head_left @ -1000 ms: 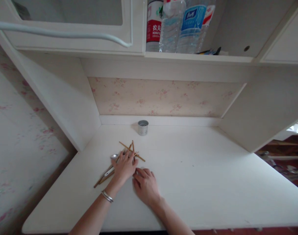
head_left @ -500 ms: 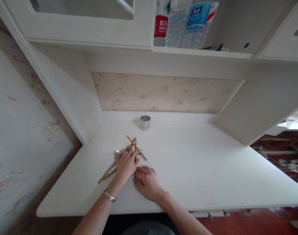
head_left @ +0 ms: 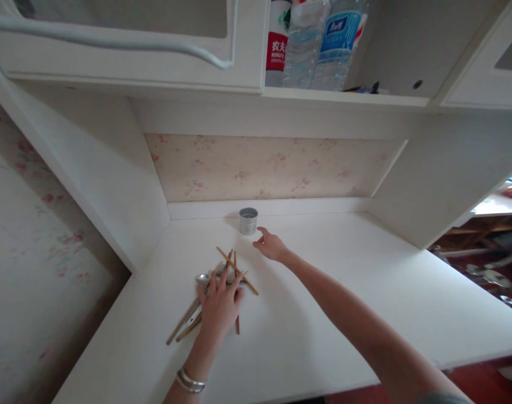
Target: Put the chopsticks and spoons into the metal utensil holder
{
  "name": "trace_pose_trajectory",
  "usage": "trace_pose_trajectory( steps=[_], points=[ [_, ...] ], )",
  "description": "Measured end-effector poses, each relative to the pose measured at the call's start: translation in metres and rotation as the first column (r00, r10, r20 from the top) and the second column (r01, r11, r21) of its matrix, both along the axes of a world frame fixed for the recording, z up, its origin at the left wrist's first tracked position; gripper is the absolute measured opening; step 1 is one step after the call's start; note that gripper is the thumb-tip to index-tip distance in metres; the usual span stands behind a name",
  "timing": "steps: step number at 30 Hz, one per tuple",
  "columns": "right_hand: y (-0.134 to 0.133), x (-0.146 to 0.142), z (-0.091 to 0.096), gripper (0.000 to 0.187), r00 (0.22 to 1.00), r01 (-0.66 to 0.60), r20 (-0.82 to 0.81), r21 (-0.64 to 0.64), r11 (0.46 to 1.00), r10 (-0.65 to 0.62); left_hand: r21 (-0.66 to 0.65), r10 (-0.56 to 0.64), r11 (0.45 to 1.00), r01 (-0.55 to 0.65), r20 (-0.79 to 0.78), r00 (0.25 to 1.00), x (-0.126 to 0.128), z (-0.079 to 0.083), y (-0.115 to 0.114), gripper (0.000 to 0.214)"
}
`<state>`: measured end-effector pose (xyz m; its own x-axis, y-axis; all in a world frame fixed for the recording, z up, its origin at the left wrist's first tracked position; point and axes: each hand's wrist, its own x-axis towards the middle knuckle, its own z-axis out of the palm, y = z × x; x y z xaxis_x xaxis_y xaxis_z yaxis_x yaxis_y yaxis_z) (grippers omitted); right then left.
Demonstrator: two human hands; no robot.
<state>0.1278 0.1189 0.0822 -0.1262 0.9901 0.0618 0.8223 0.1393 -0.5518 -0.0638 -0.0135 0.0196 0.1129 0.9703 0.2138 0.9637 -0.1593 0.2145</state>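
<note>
Over on the counter (head_left: 386, 269), the left hand (head_left: 219, 303) lies spread across chopsticks (head_left: 182, 323) and a spoon (head_left: 202, 278); the right hand (head_left: 269, 245), fingers parted, hangs just beside the cup (head_left: 248, 225).

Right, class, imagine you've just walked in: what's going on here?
A person is at a white table. Their left hand rests, fingers spread, on a loose pile of chopsticks with a spoon among them. Their right hand is open beside the cup, which stands upright near the back; whether a fingertip touches it is hard to tell.
</note>
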Motion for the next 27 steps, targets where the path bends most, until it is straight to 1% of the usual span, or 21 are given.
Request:
trace_pose_trajectory(
  steps=[3, 6, 9, 12, 15, 18, 23, 27],
  points=[
    [0.038, -0.015, 0.008, 0.063, 0.996, 0.025, 0.082, 0.004, 1.000, -0.025, 0.014, -0.024, 1.000, 0.025, -0.031, 0.999, 0.000, -0.002, 0.000, 0.046],
    [0.064, -0.029, 0.013, 0.057, 0.987, 0.048, 0.157, -0.005, 0.999, -0.046, 0.046, -0.039, 0.998, 0.040, -0.032, 0.999, 0.000, -0.003, 0.000, 0.047],
    [0.077, -0.034, 0.015, 0.040, 0.974, 0.070, 0.218, -0.017, 0.997, -0.065, 0.113, -0.033, 0.993, 0.035, -0.021, 0.999, -0.001, -0.003, -0.001, 0.044],
    [0.077, -0.032, 0.017, 0.031, 0.963, 0.084, 0.259, -0.001, 0.996, -0.080, 0.148, -0.014, 0.989, 0.015, -0.007, 1.000, -0.001, -0.003, -0.002, 0.041],
    [0.067, -0.023, 0.019, 0.029, 0.959, 0.072, 0.271, 0.040, 0.997, -0.080, 0.165, 0.000, 0.986, -0.001, 0.004, 1.000, -0.001, -0.003, 0.000, 0.039],
    [0.046, -0.008, 0.024, 0.030, 0.965, 0.043, 0.254, 0.090, 0.995, -0.065, 0.190, 0.017, 0.982, -0.017, 0.004, 1.000, -0.001, -0.004, 0.001, 0.041],
    [-0.006, 0.025, 0.028, 0.026, 0.981, -0.010, 0.191, 0.150, 0.989, -0.019, 0.235, 0.021, 0.972, -0.019, -0.007, 1.000, -0.002, -0.003, 0.002, 0.038],
    [-0.055, 0.050, 0.022, 0.024, 0.990, -0.030, 0.140, 0.157, 0.987, 0.008, 0.283, -0.017, 0.959, 0.014, 0.007, 1.000, -0.005, 0.006, 0.001, 0.028]
  ],
)
